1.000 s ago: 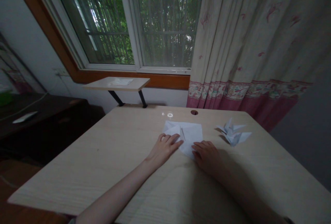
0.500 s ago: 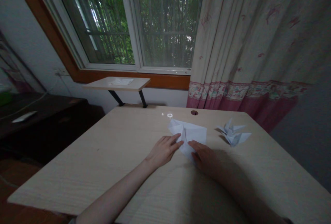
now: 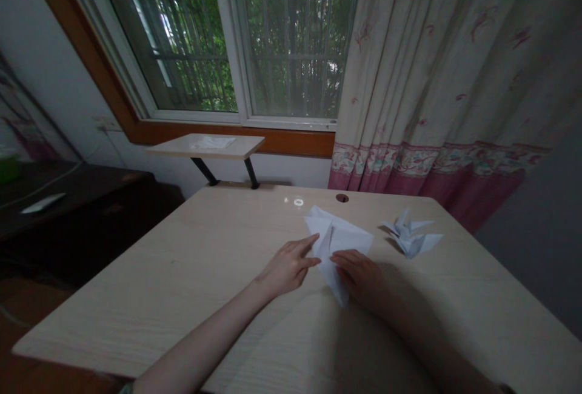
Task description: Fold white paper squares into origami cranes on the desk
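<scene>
A partly folded white paper sheet lies on the light wooden table in front of me. My left hand rests flat at the sheet's left edge, fingers stretched out and touching the paper. My right hand lies on the sheet's near right part, fingers curled and pressing it down. One raised flap stands up between the two hands.
Two folded white paper cranes sit on the table to the right. A round cable hole is at the table's far edge. A small shelf hangs under the window. A dark cabinet stands left, a curtain right.
The paper has been turned clockwise and shifted right under my hands. My left hand's fingers slid off the sheet's top to its left edge. My right hand stayed on the near corner.
</scene>
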{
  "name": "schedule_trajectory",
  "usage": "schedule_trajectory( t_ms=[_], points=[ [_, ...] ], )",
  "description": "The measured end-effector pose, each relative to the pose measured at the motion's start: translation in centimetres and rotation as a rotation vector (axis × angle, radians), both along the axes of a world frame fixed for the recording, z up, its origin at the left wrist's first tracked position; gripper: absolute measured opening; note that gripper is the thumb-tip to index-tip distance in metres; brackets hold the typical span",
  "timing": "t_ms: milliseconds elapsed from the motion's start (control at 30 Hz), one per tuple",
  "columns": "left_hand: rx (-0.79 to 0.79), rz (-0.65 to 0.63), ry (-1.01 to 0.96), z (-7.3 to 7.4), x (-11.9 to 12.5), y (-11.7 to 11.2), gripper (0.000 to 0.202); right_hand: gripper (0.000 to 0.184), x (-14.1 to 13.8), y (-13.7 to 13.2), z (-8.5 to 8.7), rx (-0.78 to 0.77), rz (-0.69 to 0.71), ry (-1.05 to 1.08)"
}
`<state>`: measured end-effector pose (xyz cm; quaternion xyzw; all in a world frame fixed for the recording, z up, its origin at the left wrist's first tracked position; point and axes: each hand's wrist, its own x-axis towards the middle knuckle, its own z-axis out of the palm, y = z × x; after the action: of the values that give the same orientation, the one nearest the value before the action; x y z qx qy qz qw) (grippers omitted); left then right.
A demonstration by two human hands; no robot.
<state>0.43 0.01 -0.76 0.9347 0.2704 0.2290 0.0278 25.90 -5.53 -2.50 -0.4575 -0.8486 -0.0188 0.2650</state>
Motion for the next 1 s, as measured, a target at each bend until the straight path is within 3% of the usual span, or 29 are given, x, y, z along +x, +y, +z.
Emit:
schedule_trajectory(
  t_ms=[167, 567, 1000],
  points=[
    [-0.026, 0.016, -0.016, -0.1, 0.0, 0.1, 0.045, 0.04, -0.2, -0.1, 0.8, -0.051, -0.017, -0.074],
    [-0.005, 0.057, -0.049, -0.1, 0.3, 0.1, 0.029, 0.035, 0.3, 0.3, -1.4, -0.002, -0.011, -0.045],
    [-0.016, 0.152, -0.018, 0.3, 0.4, 0.2, 0.009, 0.035, -0.4, -0.2, -1.6, 0.04, 0.014, -0.082]
  ],
)
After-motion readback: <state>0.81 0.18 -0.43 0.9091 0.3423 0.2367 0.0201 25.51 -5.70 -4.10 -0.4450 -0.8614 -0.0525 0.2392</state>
